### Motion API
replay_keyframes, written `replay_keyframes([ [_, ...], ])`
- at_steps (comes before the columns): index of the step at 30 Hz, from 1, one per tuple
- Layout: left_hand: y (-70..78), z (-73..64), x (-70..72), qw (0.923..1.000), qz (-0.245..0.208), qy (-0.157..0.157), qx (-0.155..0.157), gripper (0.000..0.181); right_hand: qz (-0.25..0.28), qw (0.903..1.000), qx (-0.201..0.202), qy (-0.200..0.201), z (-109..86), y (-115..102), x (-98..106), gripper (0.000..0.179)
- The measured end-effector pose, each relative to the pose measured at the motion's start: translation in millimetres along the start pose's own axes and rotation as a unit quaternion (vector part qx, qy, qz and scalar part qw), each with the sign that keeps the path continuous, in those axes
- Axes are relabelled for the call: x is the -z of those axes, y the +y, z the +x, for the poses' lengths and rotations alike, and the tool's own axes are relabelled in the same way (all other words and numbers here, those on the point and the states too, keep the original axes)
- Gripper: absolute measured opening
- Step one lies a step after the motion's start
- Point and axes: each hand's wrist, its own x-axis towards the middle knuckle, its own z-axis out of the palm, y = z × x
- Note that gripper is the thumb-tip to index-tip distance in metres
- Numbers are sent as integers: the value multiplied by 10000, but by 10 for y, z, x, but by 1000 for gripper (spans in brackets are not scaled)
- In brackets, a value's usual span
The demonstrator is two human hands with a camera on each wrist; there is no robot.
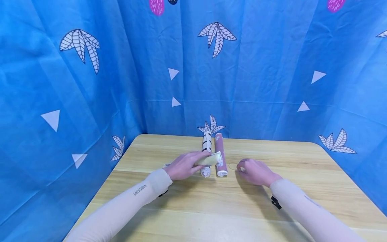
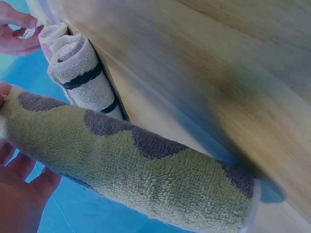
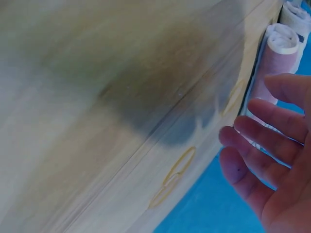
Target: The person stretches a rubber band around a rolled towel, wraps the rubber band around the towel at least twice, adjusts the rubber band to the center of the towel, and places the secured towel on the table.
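My left hand (image 1: 186,164) grips one end of a rolled green towel (image 2: 131,155) with dark grey patches, thumb and fingers on either side of it. In the head view this roll lies across the lower part of a white rolled towel (image 1: 207,144) with black stripes. Beside that one is a pink rolled towel (image 1: 220,148) with white edging, lying lengthwise on the table. To the right, my right hand (image 1: 255,171) is low over the table, fingers loosely bent and holding nothing. Thin yellow rubber bands (image 3: 185,160) lie on the wood near its fingertips.
The wooden table (image 1: 193,215) has rounded far corners. Blue curtain (image 1: 260,67) with leaf and triangle prints hangs behind it and along both sides.
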Motion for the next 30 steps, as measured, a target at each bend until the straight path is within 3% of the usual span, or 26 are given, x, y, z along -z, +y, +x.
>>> replay_keyframes([
  [10,48,-53,-4,9997,189,57,-172,63,-167,9989,421,-127,281,59,-140,18],
  [13,60,-49,-10,9995,221,51,-222,64,-220,9991,288,-238,334,68,-165,8],
  [17,67,-41,-12,9995,249,48,-212,64,-143,9991,31,-406,384,66,-170,28],
  [21,80,-42,3,9995,252,79,-143,65,-90,9983,-7,-573,407,62,-167,32],
  [30,106,-55,29,9993,373,30,-57,61,102,9972,-31,-738,398,84,-189,21],
])
